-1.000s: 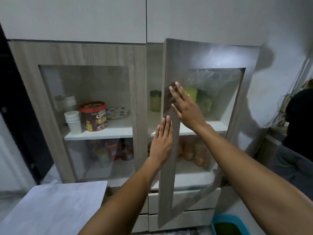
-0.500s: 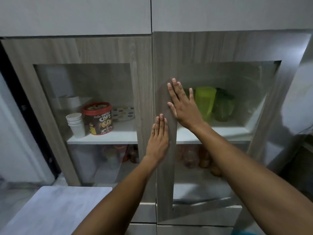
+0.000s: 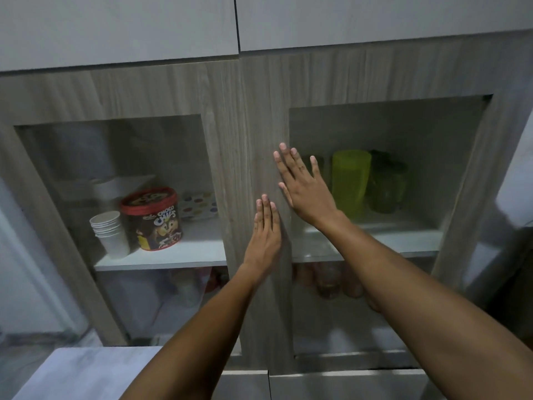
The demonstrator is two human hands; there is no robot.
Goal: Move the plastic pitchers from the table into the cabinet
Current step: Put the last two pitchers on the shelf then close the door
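A light green plastic pitcher stands on the upper shelf behind the glass of the right cabinet door. A darker green pitcher stands right beside it. The door sits flush with the left door. My right hand lies flat on the door's inner frame, fingers spread, holding nothing. Just below it my left hand presses flat on the same wooden strip, fingers together and straight.
Behind the left glass door stand a stack of paper cups, a red-lidded Choco Chips tub and a dotted box. Jars fill the lower right shelf. A grey table corner is at bottom left.
The right door swung from ajar to shut against the cabinet under both hands. The view has moved closer to the cabinet.
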